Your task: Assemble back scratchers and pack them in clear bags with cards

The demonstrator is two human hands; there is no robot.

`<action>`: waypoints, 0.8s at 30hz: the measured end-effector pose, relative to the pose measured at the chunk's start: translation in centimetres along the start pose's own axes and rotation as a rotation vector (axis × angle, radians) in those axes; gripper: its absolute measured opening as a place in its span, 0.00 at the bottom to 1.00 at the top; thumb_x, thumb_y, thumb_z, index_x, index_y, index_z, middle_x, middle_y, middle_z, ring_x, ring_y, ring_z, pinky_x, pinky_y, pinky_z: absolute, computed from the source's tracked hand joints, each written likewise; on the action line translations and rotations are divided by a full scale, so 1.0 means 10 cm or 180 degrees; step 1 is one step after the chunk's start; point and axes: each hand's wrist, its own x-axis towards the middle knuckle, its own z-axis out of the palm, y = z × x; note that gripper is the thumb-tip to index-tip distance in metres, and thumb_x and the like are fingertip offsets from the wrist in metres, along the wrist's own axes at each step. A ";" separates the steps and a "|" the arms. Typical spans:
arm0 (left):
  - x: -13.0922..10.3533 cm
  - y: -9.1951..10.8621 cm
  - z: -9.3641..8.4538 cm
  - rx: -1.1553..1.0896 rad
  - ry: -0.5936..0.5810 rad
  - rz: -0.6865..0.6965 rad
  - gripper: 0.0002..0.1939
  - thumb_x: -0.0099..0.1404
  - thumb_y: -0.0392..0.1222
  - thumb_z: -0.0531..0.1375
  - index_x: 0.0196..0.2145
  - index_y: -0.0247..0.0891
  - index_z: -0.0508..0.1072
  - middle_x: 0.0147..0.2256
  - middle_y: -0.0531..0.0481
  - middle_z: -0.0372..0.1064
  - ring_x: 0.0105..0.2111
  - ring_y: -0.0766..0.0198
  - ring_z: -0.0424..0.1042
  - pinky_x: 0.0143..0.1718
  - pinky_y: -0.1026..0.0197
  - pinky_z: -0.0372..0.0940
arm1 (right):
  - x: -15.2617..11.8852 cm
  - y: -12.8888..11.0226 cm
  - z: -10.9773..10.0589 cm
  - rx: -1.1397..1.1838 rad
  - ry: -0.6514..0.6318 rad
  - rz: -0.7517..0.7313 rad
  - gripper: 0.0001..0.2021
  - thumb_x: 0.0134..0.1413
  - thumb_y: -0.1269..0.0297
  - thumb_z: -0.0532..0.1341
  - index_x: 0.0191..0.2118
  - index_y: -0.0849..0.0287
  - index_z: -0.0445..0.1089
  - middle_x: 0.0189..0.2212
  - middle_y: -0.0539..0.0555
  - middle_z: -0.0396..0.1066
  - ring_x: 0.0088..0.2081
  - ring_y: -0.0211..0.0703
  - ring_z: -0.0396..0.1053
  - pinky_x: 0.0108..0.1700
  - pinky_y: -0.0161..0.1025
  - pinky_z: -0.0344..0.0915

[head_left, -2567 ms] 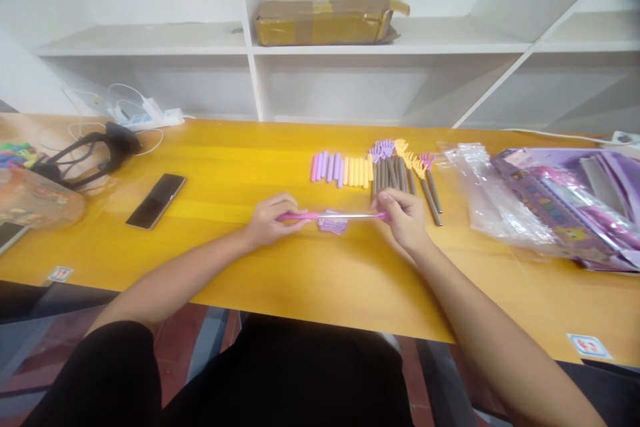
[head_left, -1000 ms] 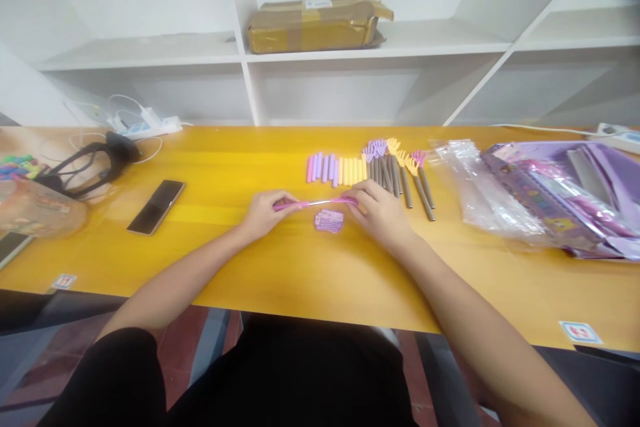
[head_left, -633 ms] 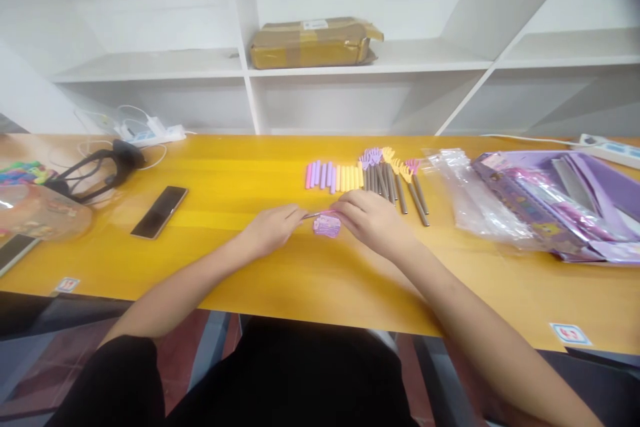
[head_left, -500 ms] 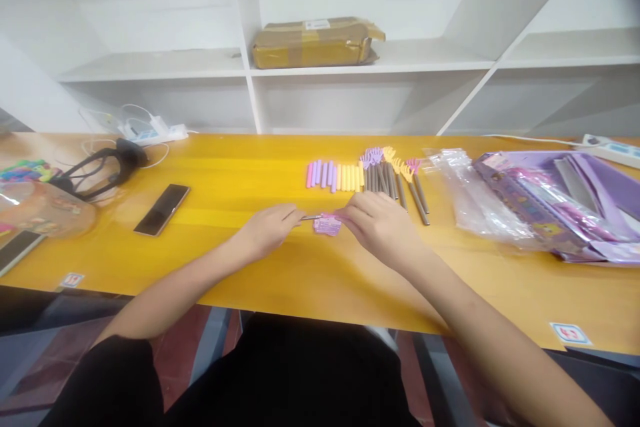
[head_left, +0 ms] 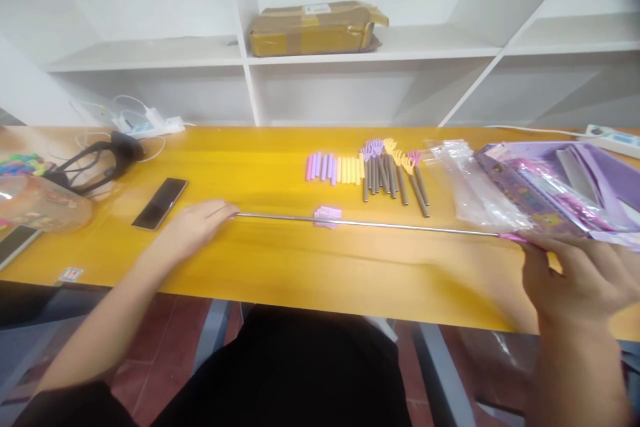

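A long thin metal rod (head_left: 380, 223) stretches nearly level across the table between my two hands. My left hand (head_left: 207, 217) pinches its left end. Around the pink piece at the rod's right end, my right hand (head_left: 580, 267) is closed. Small pink-purple pieces (head_left: 327, 214) lie on the table beneath the rod's middle. Beyond them sit a row of pink and purple tubes (head_left: 323, 168) and yellow tubes (head_left: 350, 171). Beside these are several grey metal handles (head_left: 383, 175) topped with purple, yellow and pink claw-shaped heads (head_left: 374, 149).
Clear plastic bags (head_left: 483, 193) and a purple box (head_left: 545, 193) lie on the right. A phone (head_left: 161, 203), black straps (head_left: 107, 167) and an orange container (head_left: 50, 203) are on the left. Behind stands a white shelf (head_left: 415, 47) holding a taped package (head_left: 315, 30).
My hands have moved far apart, left hand to the left and right hand to the right. The short metal rod between them is now drawn out long.
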 end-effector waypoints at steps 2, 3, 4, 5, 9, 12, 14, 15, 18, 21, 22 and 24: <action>-0.07 0.04 0.05 0.0147 -0.0018 0.0058 0.16 0.80 0.40 0.55 0.56 0.44 0.80 0.46 0.44 0.82 0.45 0.54 0.82 0.47 0.54 0.78 | -0.13 0.08 -0.08 -0.0150 0.0156 0.0041 0.28 0.54 0.32 0.69 0.17 0.47 0.69 0.18 0.66 0.71 0.19 0.46 0.62 0.30 0.52 0.49; -0.08 0.06 0.07 0.0219 -0.0007 0.0084 0.16 0.80 0.40 0.55 0.56 0.44 0.80 0.47 0.43 0.83 0.45 0.54 0.82 0.48 0.53 0.78 | -0.18 0.06 -0.11 -0.0222 0.0213 0.0041 0.28 0.55 0.32 0.68 0.17 0.47 0.69 0.18 0.66 0.71 0.19 0.46 0.61 0.30 0.52 0.49; -0.09 0.08 0.09 0.0262 0.0022 0.0112 0.16 0.80 0.40 0.55 0.57 0.44 0.80 0.47 0.43 0.83 0.45 0.54 0.82 0.48 0.53 0.78 | -0.21 0.03 -0.12 -0.0286 0.0239 0.0035 0.28 0.55 0.31 0.67 0.17 0.47 0.69 0.18 0.65 0.71 0.18 0.46 0.60 0.30 0.52 0.48; -0.10 0.09 0.10 0.0279 0.0058 0.0121 0.15 0.80 0.39 0.56 0.56 0.44 0.80 0.46 0.44 0.83 0.44 0.55 0.83 0.48 0.53 0.78 | -0.23 0.00 -0.14 -0.0342 0.0204 0.0043 0.28 0.55 0.30 0.66 0.18 0.46 0.69 0.17 0.65 0.70 0.18 0.47 0.59 0.30 0.52 0.48; -0.12 0.08 0.12 0.0318 0.0233 0.0076 0.13 0.79 0.40 0.58 0.55 0.44 0.81 0.47 0.46 0.84 0.45 0.55 0.83 0.51 0.52 0.78 | -0.24 -0.16 -0.14 -0.0240 0.0070 0.0158 0.22 0.53 0.34 0.72 0.25 0.45 0.72 0.21 0.64 0.74 0.23 0.51 0.68 0.30 0.53 0.54; -0.17 0.13 0.14 0.0345 0.0453 0.0012 0.12 0.78 0.40 0.61 0.55 0.43 0.81 0.48 0.45 0.84 0.45 0.54 0.84 0.52 0.50 0.78 | -0.24 -0.26 -0.13 -0.0051 0.0110 0.0425 0.16 0.54 0.42 0.74 0.31 0.45 0.74 0.28 0.63 0.79 0.30 0.54 0.76 0.34 0.52 0.63; -0.18 0.21 0.16 0.0301 0.0637 -0.0011 0.12 0.77 0.39 0.62 0.54 0.43 0.80 0.47 0.45 0.85 0.44 0.54 0.84 0.52 0.49 0.78 | -0.25 -0.30 -0.13 -0.0079 0.0045 0.0526 0.14 0.57 0.44 0.72 0.34 0.47 0.76 0.31 0.61 0.79 0.32 0.53 0.77 0.37 0.51 0.68; -0.19 0.25 0.17 0.0278 0.0707 -0.0013 0.11 0.76 0.38 0.63 0.54 0.42 0.80 0.47 0.45 0.85 0.43 0.54 0.84 0.51 0.48 0.78 | -0.27 -0.32 -0.14 -0.0127 -0.0054 0.0555 0.14 0.58 0.44 0.71 0.35 0.49 0.77 0.32 0.60 0.79 0.33 0.52 0.77 0.39 0.50 0.70; -0.17 0.38 0.18 0.0247 0.0817 -0.0031 0.10 0.75 0.36 0.65 0.53 0.40 0.80 0.46 0.44 0.84 0.43 0.53 0.83 0.51 0.48 0.76 | -0.33 -0.34 -0.17 -0.0232 -0.0289 0.0548 0.15 0.60 0.47 0.68 0.36 0.54 0.77 0.34 0.57 0.79 0.37 0.50 0.78 0.45 0.47 0.74; -0.15 0.46 0.19 0.0107 0.0805 -0.0060 0.11 0.75 0.36 0.66 0.53 0.41 0.80 0.47 0.45 0.84 0.44 0.54 0.83 0.51 0.48 0.76 | -0.42 -0.28 -0.19 -0.0318 -0.0250 0.0496 0.14 0.61 0.50 0.68 0.38 0.56 0.78 0.35 0.57 0.80 0.40 0.51 0.79 0.47 0.45 0.74; -0.15 0.47 0.19 0.0018 0.0796 -0.0048 0.11 0.75 0.35 0.66 0.54 0.41 0.80 0.47 0.45 0.84 0.44 0.55 0.83 0.50 0.49 0.76 | -0.46 -0.23 -0.20 -0.0382 -0.0175 0.0498 0.15 0.61 0.49 0.68 0.37 0.56 0.78 0.34 0.58 0.80 0.40 0.52 0.79 0.45 0.45 0.73; -0.14 0.48 0.19 -0.0147 0.0831 0.0011 0.13 0.75 0.35 0.65 0.55 0.42 0.80 0.47 0.47 0.85 0.44 0.56 0.84 0.50 0.50 0.76 | -0.54 -0.07 -0.21 -0.0535 -0.0031 0.0574 0.18 0.59 0.44 0.68 0.34 0.56 0.78 0.31 0.59 0.79 0.36 0.53 0.78 0.39 0.45 0.70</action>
